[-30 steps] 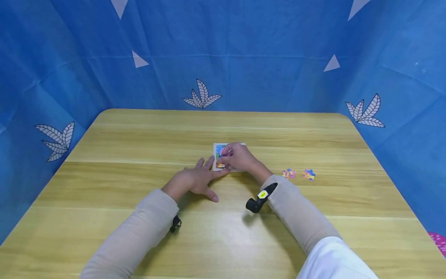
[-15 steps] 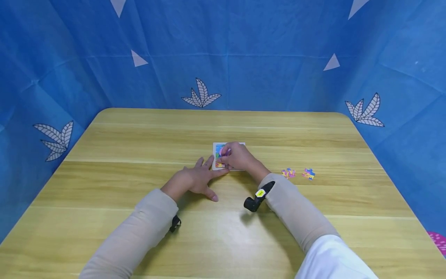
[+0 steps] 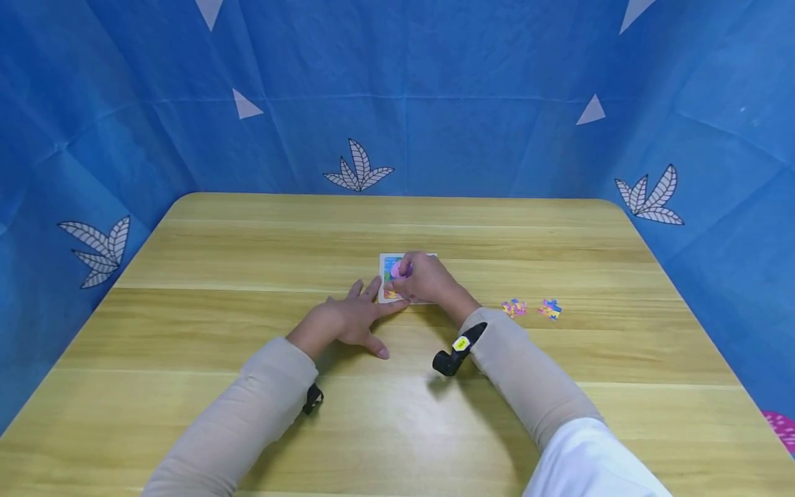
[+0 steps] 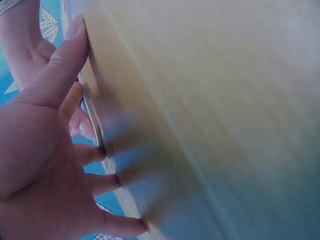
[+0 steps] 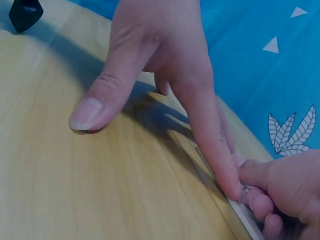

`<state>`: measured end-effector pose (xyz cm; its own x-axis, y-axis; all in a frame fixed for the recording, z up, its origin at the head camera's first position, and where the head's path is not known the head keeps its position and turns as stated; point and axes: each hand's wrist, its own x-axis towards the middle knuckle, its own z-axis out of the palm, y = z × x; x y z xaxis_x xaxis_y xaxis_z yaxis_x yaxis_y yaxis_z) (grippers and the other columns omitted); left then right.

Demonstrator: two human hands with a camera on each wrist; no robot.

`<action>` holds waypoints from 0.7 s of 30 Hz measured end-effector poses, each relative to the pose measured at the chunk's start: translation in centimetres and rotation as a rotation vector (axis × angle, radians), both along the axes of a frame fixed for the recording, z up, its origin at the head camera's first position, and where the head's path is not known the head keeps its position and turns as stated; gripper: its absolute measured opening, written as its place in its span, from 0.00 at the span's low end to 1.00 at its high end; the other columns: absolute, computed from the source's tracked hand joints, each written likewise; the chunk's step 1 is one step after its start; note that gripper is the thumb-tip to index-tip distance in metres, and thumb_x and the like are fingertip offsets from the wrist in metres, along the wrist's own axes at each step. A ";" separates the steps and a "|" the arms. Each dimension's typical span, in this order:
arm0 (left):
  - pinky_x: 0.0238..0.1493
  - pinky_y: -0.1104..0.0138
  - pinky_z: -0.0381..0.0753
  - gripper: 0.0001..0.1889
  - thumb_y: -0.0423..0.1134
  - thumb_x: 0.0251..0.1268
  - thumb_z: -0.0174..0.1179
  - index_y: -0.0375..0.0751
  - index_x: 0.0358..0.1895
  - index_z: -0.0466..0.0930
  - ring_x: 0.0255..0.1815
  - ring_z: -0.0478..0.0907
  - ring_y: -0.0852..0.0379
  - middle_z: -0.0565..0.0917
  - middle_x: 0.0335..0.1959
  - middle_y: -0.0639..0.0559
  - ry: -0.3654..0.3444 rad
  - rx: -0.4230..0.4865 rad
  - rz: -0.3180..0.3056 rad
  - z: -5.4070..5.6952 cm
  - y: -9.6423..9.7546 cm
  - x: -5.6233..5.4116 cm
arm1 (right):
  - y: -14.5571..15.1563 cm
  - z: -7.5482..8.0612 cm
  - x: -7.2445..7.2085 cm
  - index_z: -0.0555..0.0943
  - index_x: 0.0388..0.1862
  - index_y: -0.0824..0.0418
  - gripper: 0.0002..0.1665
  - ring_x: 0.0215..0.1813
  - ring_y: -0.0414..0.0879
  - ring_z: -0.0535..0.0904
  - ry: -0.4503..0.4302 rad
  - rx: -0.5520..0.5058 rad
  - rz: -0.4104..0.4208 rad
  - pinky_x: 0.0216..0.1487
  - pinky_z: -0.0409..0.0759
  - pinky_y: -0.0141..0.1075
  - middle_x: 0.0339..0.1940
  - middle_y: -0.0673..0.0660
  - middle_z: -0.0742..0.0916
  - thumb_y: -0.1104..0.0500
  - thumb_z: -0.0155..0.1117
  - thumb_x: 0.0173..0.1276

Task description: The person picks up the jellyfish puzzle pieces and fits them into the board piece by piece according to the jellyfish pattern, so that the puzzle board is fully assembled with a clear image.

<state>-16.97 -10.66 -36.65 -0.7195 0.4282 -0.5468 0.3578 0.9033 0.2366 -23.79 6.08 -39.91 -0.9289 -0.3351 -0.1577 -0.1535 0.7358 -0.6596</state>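
Observation:
A small puzzle board (image 3: 381, 284) with a white border and a colourful picture lies flat on the table. My left hand (image 3: 354, 322) spreads its straight fingers against the board's near left corner, the thumb out on the wood. My right hand (image 3: 430, 279) bends over the picture with curled fingers and covers its right part. In the right wrist view, the thumb and fingertips of the right hand (image 5: 292, 187) pinch a small puzzle piece (image 5: 245, 188) at the board's edge; the piece is mostly hidden. A pink round shape (image 3: 396, 270) shows beside the fingers.
Two little clusters of loose puzzle pieces, one pink and yellow (image 3: 514, 308), the other blue and yellow (image 3: 550, 309), lie to the right of the right forearm. A blue patterned cloth (image 3: 484, 138) hangs behind the wooden table (image 3: 261, 241).
The right fingers have shifted slightly over the picture, so more of the pink shape shows. The right wrist has edged a little left. My left hand stays in place.

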 end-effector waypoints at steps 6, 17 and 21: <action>0.59 0.28 0.49 0.47 0.66 0.50 0.62 0.79 0.72 0.42 0.75 0.31 0.34 0.29 0.77 0.45 0.011 -0.017 -0.007 -0.1 0.2 -0.1 | 0.3 -0.1 0.4 0.74 0.32 0.60 0.16 0.19 0.41 0.69 0.104 0.020 0.020 0.20 0.64 0.30 0.18 0.50 0.78 0.50 0.66 0.62; 0.60 0.29 0.49 0.48 0.67 0.49 0.61 0.78 0.72 0.42 0.75 0.30 0.35 0.29 0.77 0.45 0.005 -0.040 0.005 0.0 0.3 -0.1 | 5.1 0.5 1.0 0.77 0.36 0.58 0.12 0.16 0.43 0.69 0.141 0.029 -0.041 0.21 0.68 0.34 0.18 0.52 0.77 0.50 0.60 0.67; 0.61 0.29 0.48 0.48 0.66 0.48 0.62 0.78 0.72 0.43 0.75 0.30 0.35 0.30 0.77 0.46 0.003 -0.020 0.016 0.0 0.3 0.0 | 7.3 0.3 1.4 0.77 0.36 0.59 0.11 0.18 0.43 0.69 0.139 0.038 -0.050 0.23 0.68 0.34 0.18 0.52 0.77 0.52 0.61 0.66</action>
